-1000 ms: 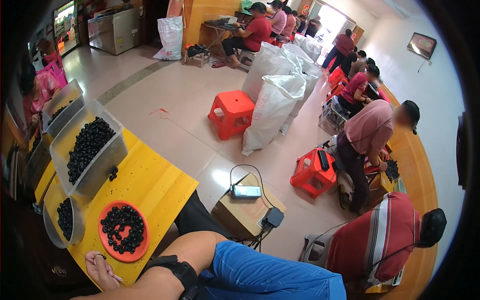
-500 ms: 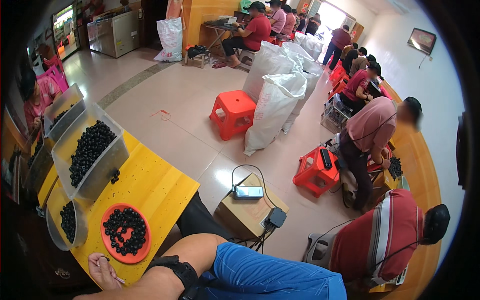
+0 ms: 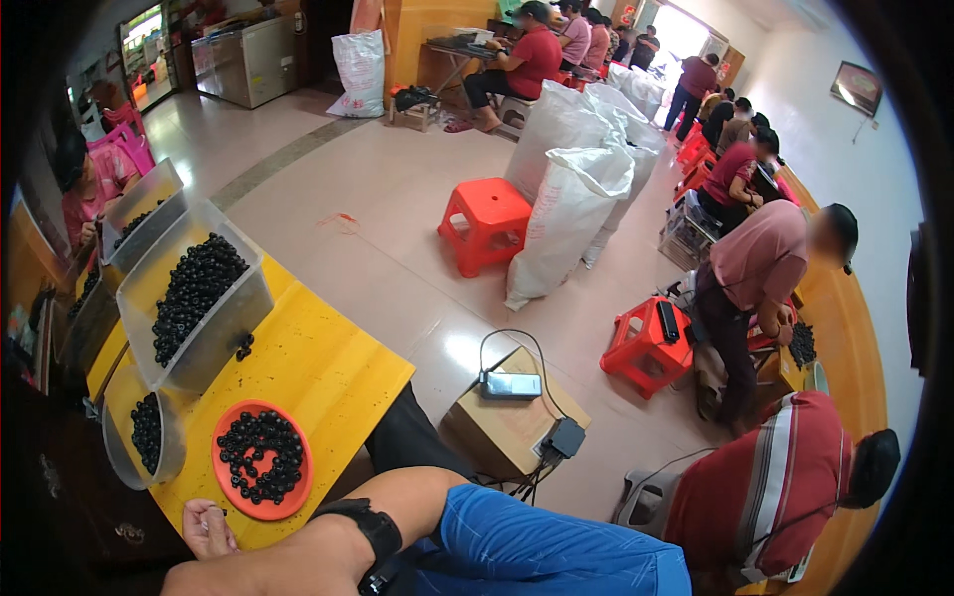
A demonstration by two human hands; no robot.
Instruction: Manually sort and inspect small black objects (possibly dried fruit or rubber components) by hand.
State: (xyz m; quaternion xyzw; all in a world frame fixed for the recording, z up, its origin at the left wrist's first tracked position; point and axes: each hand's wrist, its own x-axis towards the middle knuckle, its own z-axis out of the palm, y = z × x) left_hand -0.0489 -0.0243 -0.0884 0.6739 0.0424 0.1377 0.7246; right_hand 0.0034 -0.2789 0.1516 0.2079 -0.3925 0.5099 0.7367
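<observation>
One of the person's hands (image 3: 209, 528) lay at the lower left of the frame, on the near edge of the yellow wooden desk (image 3: 318, 368), fingers curled around something small; which hand it was, and what it held, could not be told. Its forearm, with a black wrist strap (image 3: 373, 531), ran toward the lower centre. No other hand of the person showed.

Just above the hand sat the round orange plastic plate (image 3: 227, 477) carrying small black round beads (image 3: 260, 459). Left of the plate stood a clear round tub (image 3: 124, 459) with more black beads. Further up the desk, a clear rectangular plastic bin (image 3: 234, 323) held a larger pile.

Frame centre: a cardboard box (image 3: 502, 422) on the floor. Beyond it, upper centre, an orange plastic stool (image 3: 485, 223) and white woven sacks (image 3: 571, 219).
</observation>
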